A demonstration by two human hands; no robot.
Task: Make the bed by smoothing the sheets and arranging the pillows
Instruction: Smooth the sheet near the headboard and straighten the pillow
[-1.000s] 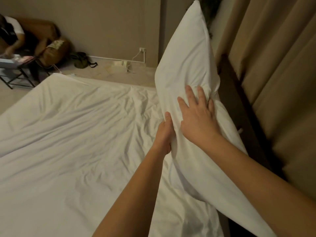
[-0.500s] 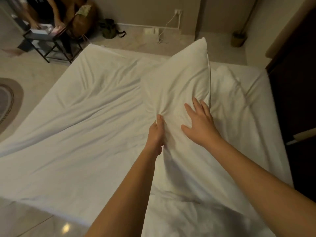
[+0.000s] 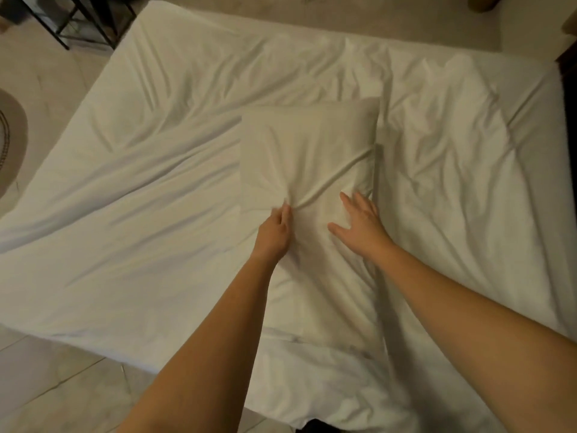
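pillow [image 3: 309,157]: white, lying flat on the sheet, mid-bed, long axis running 12 to 6 o'clock; near end under both hands
left hand [image 3: 274,234]: at 7 o'clock edge of pillow, fingers curled together, pinching a bunch of pillowcase fabric; creases fan out from the pinch toward 12 and 2 o'clock
right hand [image 3: 360,225]: at 5 o'clock part of pillow, palm down, fingers spread, thumb out toward 9 o'clock; flat on the fabric, gripping nothing
sheet [image 3: 140,214]: white, covers whole bed, wrinkled; long folds at 9-10 o'clock, heavier crumpling at 2-3 o'clock
arms: both bare, come in from 6 o'clock, left over the sheet, right over the pillow's near end
floor [image 3: 56,385]: pale tiles, 7-8 o'clock
rug [image 3: 14,145]: round edge, 9 o'clock, partly cut off
black metal frame [image 3: 78,23]: 11 o'clock, just beside bed corner; can't tell what furniture
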